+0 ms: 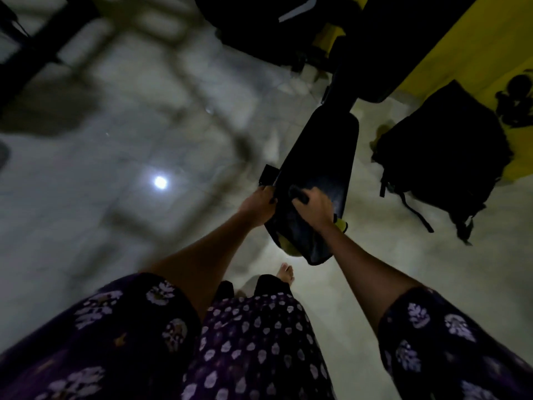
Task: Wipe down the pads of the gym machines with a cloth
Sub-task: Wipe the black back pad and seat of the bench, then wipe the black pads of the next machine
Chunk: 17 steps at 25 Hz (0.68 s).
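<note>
A long black bench pad (323,157) of a gym machine runs from the centre up to the right, in dim light. My left hand (259,202) grips the pad's left edge near its closer end, fingers curled round the rim. On top of the pad lies my right hand (313,206), its fingers curled round a small dark bunched cloth (298,194) that it presses on the surface. Yellow frame parts (341,225) show under the pad's near end.
A black backpack (441,157) lies on the floor right of the pad, against a yellow wall (461,53). More black machine parts (274,24) stand at the top. The pale glossy floor (115,183) spreads to the left. My bare foot (285,272) is just below the pad.
</note>
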Motion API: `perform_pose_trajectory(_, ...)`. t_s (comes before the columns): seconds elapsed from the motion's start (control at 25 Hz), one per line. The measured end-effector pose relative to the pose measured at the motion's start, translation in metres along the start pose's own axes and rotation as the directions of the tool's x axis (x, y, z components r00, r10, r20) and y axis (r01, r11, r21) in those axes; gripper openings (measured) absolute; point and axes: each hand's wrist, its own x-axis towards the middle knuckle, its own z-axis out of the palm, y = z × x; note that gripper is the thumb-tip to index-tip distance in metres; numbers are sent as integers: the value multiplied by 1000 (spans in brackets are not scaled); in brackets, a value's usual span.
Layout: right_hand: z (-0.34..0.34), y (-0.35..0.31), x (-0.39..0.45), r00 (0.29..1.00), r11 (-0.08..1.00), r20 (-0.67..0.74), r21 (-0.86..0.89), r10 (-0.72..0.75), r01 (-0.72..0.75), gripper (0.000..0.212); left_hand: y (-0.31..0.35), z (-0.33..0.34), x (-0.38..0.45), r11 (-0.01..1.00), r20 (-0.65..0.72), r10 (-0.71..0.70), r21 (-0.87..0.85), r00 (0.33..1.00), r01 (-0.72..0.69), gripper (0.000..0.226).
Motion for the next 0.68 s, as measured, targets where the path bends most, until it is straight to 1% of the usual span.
perform_pose_trajectory(0.04, -11, -10, -3, 999, 998, -36, 69, -5, 8, 29, 3, -14, -11, 1000, -9, 14, 28, 1000, -13, 41)
perform_pose_trajectory(0.08, -22, -23, -8, 997, 993, -68, 106, -42, 49, 30, 6, -28, -19, 999, -23, 26, 45, 999, -25, 40)
perform_pose_trajectory(0.16, -42, -47, -17, 983, 979, -92, 118, -156, 166, 30, 8, -57, -35, 998, -66, 43, 57, 997, -40, 39)
perform_pose_trajectory(0.24, -58, -65, -22, 967, 961, -105, 131, -231, 244, 28, 8, -82, -49, 997, -118, 52, 65, 992, -45, 39)
perform_pose_trajectory(0.32, -76, -82, -25, 954, 941, -137, 180, -266, 288, 25, 6, -107, -67, 997, -187, 63, 59, 980, -52, 38)
perform_pose_trajectory(0.4, -97, -104, -25, 939, 924, -152, 186, -310, 335, 26, 3, -130, -83, 999, -295, 46, 0, 954, -48, 36)
perform_pose_trajectory(0.52, -130, -139, -24, 877, 870, -151, 133, -455, 474, 30, 4, -158, -106, 996, -435, -14, -89, 900, -27, 35)
perform_pose_trajectory(0.6, -147, -159, -23, 832, 821, -142, 139, -537, 554, 30, 7, -171, -118, 994, -484, -45, -111, 874, -10, 35)
perform_pose_trajectory(0.68, -163, -180, -25, 780, 767, -122, 146, -613, 625, 32, 11, -182, -135, 987, -548, -102, -163, 830, 13, 35)
